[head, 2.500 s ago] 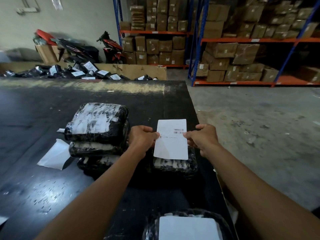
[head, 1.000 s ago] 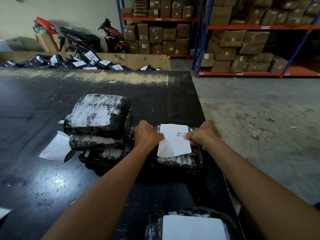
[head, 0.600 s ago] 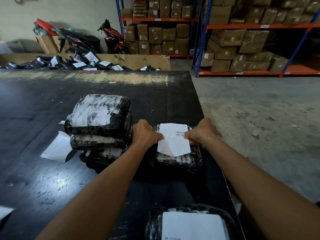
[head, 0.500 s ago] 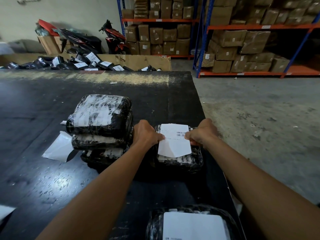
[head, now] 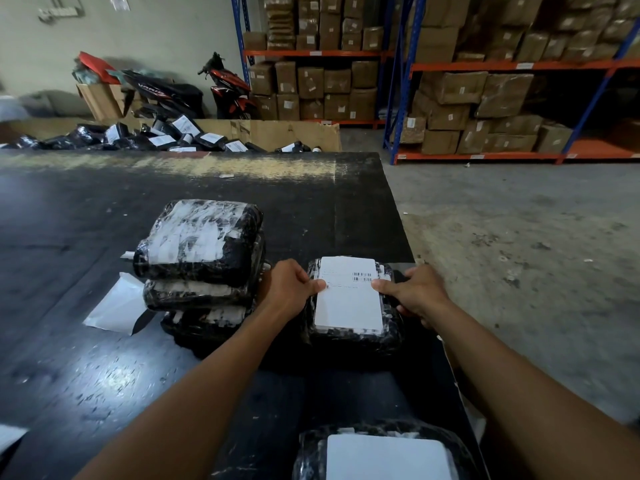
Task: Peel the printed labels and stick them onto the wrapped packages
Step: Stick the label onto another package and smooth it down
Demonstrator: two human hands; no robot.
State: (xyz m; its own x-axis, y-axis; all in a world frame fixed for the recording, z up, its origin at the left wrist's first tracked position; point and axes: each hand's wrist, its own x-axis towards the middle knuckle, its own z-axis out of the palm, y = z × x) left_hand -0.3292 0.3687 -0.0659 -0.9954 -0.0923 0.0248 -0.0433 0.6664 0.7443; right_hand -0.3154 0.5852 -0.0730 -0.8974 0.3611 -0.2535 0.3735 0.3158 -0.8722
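Note:
A white printed label (head: 348, 299) with a barcode lies flat on top of a black wrapped package (head: 356, 341) near the table's right edge. My left hand (head: 291, 289) is at the label's left edge with its thumb tip pressed on the paper. My right hand (head: 415, 292) is at the right edge, thumb on the label and fingers down the package's side. To the left stands a stack of three black wrapped packages (head: 197, 237), touching my left hand's back. Another package bearing a white label (head: 381, 455) lies at the bottom of the view.
The black table (head: 104, 375) ends just right of the package, above a concrete floor (head: 519, 254). A loose white backing sheet (head: 114, 308) lies left of the stack. Beyond the far edge lie a heap of labelled black parcels (head: 166, 136), motorbikes and shelves of cartons (head: 485, 98).
The label was held up in the air by both hands, then brought down onto the package. Its curled lower end now lies flat on the wrap.

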